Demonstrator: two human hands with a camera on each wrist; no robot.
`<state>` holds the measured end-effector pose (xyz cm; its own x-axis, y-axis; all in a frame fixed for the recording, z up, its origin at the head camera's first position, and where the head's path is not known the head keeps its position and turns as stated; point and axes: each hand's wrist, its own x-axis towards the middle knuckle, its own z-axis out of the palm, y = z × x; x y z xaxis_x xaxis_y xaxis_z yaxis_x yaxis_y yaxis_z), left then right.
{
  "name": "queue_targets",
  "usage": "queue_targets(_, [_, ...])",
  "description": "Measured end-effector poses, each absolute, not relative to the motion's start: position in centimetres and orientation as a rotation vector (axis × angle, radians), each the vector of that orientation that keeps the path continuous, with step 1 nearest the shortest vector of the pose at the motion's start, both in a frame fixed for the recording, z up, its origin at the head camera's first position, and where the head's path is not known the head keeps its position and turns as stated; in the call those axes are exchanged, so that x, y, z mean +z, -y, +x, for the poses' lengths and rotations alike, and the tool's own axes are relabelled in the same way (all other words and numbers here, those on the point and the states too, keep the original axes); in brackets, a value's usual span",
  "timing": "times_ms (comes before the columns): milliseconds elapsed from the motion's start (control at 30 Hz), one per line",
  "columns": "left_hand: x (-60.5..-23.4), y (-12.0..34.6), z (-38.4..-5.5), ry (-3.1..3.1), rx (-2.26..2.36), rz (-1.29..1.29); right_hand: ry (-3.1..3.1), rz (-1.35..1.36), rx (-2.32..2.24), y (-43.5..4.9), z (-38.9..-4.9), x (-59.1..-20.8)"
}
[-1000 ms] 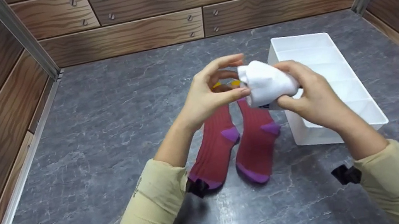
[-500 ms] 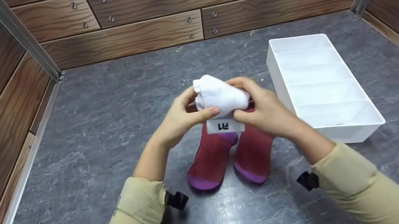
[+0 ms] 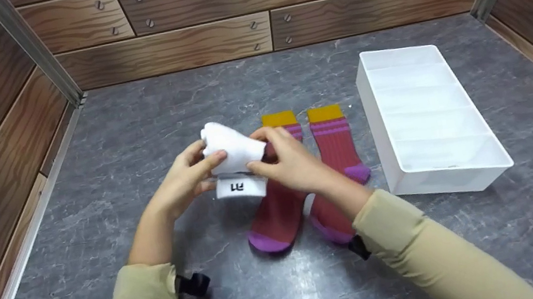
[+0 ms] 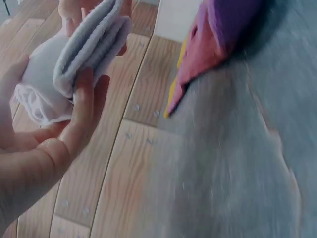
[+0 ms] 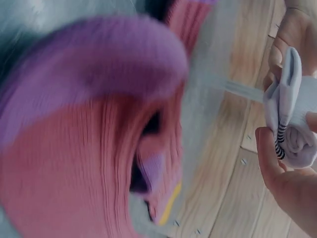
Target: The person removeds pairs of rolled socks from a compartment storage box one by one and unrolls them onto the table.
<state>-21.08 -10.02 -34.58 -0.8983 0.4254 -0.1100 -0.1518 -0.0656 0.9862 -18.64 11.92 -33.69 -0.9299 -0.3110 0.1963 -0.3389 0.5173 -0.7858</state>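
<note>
Both hands hold a rolled bundle of white socks (image 3: 234, 150) above the floor, left of the red socks. My left hand (image 3: 180, 185) grips its left end, thumb on the near side. My right hand (image 3: 294, 164) pinches the right end between thumb and fingers. A folded white flap (image 3: 240, 186) with dark lettering hangs below the roll. In the right wrist view, the sock bundle (image 5: 299, 119) shows coiled layers and dark stripes. Two red socks with purple toes and heels and yellow cuffs lie flat: a left red sock (image 3: 278, 213) and a right red sock (image 3: 334, 148), each partly covered by my right arm.
A white divided box (image 3: 387, 153) stands on the right, its several compartments facing up. Wood-patterned walls (image 3: 169, 53) enclose the grey marbled surface (image 3: 146, 109) at the back and both sides.
Both hands have carried the white sock bundle leftward and a little down, from beside the box to left of the red socks. The lettered flap and the yellow cuffs have come into view.
</note>
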Motion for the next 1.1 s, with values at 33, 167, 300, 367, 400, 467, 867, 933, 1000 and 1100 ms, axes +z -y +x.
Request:
queue_targets(33, [-34.7,10.4,-21.1,-1.837,1.999,0.258,2.735,0.584,1.400,-11.5,-18.8,-33.9])
queue_targets(167, [-35.6,11.9,-21.1,-1.863,1.910,0.131,2.826,0.595,1.415,-10.0,-19.2,-34.9])
queue_targets(300, [-36.5,13.2,-21.1,-1.914,1.822,0.013,2.893,0.605,1.495,-8.6,-19.4,-36.0])
queue_targets(367, [-36.9,13.7,-21.0,-1.933,1.785,-0.028,2.926,0.614,1.538,-8.2,-19.4,-36.4])
queue_targets(400, [-37.0,13.8,-21.0,-1.942,1.769,-0.044,2.946,0.617,1.552,-8.0,-19.5,-36.5])
queue_targets(467, [-37.3,14.0,-20.9,-1.962,1.740,-0.075,2.991,0.622,1.535,-7.7,-19.5,-36.8])
queue_targets(867, [-37.7,13.9,-20.3,-2.250,1.496,-0.210,3.080,0.768,1.184,-6.8,-20.2,-38.0])
queue_targets(933, [-37.6,14.0,-20.2,-2.294,1.466,-0.209,3.068,0.769,1.115,-6.7,-20.2,-37.9])
queue_targets(1000, [-37.4,14.1,-20.0,-2.325,1.440,-0.208,3.058,0.757,1.071,-6.6,-20.2,-37.9])
queue_targets(1100, [-37.1,14.2,-19.8,-2.349,1.434,-0.210,3.052,0.725,1.060,-6.6,-20.1,-37.8])
